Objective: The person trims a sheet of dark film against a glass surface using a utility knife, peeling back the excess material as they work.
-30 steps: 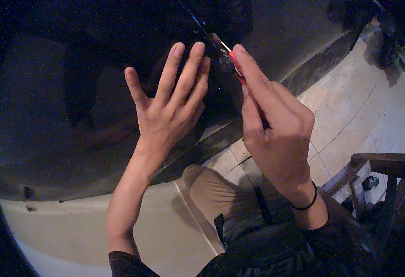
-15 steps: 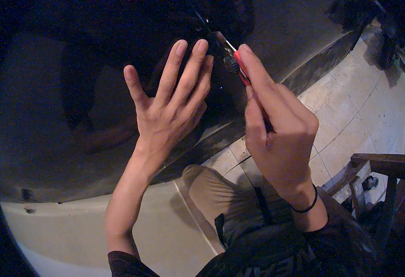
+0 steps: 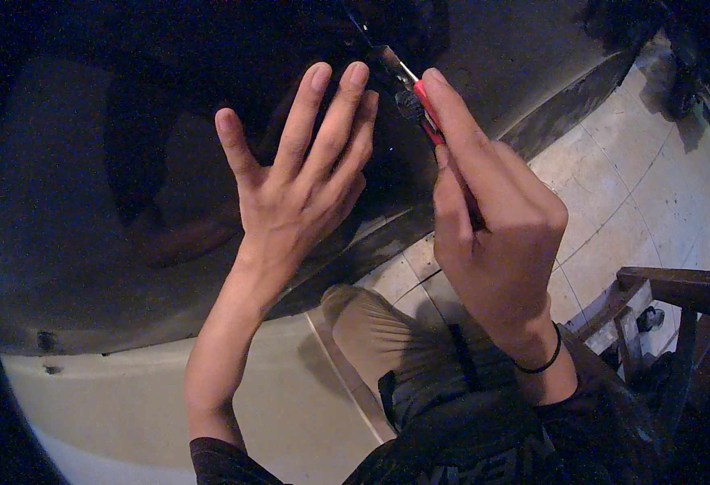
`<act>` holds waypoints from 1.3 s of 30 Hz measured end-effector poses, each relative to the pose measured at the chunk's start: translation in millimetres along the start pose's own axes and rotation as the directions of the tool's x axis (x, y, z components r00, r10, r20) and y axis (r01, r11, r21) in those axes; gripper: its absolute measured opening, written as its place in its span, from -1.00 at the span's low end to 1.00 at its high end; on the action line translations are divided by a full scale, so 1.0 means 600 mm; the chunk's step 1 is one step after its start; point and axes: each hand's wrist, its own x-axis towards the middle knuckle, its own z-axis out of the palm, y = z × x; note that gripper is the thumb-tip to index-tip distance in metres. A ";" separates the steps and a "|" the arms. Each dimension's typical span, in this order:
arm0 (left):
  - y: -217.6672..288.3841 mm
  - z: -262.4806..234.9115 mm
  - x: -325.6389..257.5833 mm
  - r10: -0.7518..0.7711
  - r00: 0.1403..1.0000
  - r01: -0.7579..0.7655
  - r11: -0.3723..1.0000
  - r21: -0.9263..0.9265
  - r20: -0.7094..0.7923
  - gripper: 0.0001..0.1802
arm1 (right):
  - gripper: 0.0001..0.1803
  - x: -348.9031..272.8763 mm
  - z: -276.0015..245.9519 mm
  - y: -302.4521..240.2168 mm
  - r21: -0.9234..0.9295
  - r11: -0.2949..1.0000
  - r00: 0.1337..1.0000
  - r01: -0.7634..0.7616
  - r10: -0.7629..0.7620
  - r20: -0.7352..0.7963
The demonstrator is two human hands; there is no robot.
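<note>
Starting near: the knee point(image 3: 371, 331) in beige trousers is at bottom centre, over a tiled floor point(image 3: 638, 202), w/ a dark wooden stool point(image 3: 670, 291) on the right.

The right hand point(image 3: 492, 242) is a bit farther, w/ a black band point(image 3: 543, 362) on the wrist. Its fingers are closed around a thin tool point(image 3: 424, 109) with a red handle; the forefinger lies straight along the handle, the thumb presses from the left side. The metal tip points far-left and meets a small dark part on the panel point(image 3: 88, 226); what this part is, I cannot tell.

The left hand point(image 3: 298, 202) holds nothing. The fingers are spread and straight, and seem to lie flat on the dark glossy panel, just left of the tool tip.

About handling, my judgement: the tool is light and stiff, approx. pen-like. The red handle is prob. smooth plastic, so can slip if the grip is loose. Best hold is on the handle, low and close to the tip as now, for good control. The panel looks hard and shiny, so it scratches easily if the tip slides.
</note>
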 end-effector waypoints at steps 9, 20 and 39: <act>-0.002 -0.002 0.001 -0.007 1.000 0.007 1.000 0.000 0.005 -0.50 | -0.45 0.003 0.001 0.002 0.014 1.000 1.000 -0.007 0.007 0.012; 0.001 -0.002 0.000 -0.012 1.000 0.012 1.000 0.008 0.018 -0.58 | -0.39 0.002 -0.001 -0.012 -0.104 0.993 0.987 -0.054 0.068 0.145; 0.003 0.001 0.000 -0.018 0.998 0.014 0.998 0.055 0.062 -0.51 | -0.29 -0.023 0.022 0.035 -0.051 0.995 0.982 -0.087 0.094 0.164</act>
